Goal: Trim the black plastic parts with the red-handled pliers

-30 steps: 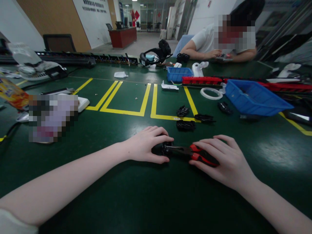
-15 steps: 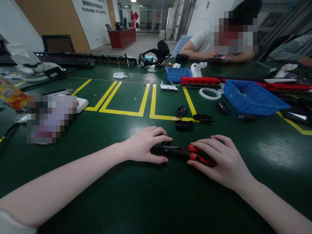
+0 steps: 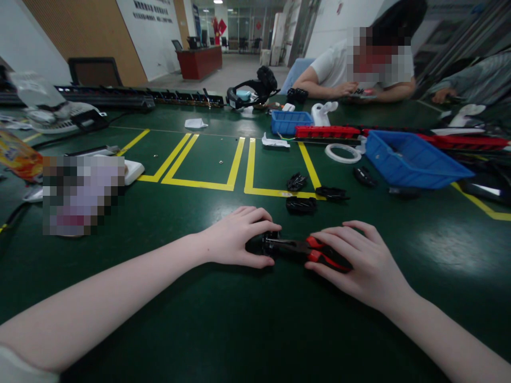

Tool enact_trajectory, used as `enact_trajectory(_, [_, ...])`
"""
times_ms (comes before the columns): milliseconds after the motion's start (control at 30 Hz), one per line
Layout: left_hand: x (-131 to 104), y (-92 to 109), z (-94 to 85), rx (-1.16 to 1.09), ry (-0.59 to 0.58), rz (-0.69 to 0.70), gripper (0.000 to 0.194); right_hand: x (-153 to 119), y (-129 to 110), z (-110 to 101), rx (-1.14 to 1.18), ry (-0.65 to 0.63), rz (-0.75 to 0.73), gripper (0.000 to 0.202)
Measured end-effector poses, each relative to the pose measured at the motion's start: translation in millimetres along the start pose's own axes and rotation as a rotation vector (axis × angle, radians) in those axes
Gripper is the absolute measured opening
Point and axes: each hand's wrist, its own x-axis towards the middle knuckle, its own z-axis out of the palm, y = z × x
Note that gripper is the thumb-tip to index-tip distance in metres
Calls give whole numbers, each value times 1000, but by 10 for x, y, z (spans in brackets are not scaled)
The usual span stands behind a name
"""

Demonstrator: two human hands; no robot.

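On the green table [image 3: 239,330], my left hand [image 3: 243,239] grips a small black part [image 3: 255,244] between thumb and fingers. My right hand [image 3: 359,260] is closed around the red and black handles of pliers [image 3: 315,250]. The jaws of the pliers point left and meet the black part at my left fingertips. Exactly what the jaws pinch is too small to tell. Just beyond my hands lie several similar black parts, one of them nearest [image 3: 301,205].
A blue bin [image 3: 415,162] and a white tape ring [image 3: 343,153] are at the right. Farther back are a smaller blue bin [image 3: 291,122] and a long red strip [image 3: 327,132]. A white fan [image 3: 59,109] stands at the left. A person sits across the table.
My hands, the black part and the pliers hold nearly the same pose. At the far right, another person's hand and sleeve have shifted on the table.
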Motion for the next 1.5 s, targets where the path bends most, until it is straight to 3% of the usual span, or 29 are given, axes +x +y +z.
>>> enact_trajectory(867, [1, 5, -15, -23, -19, -22, 58, -3, -16, -9, 185, -46, 107, 33])
enact_trajectory(1500, [3, 16, -18, 8, -33, -35, 60, -25, 33, 28, 193, -37, 98, 33])
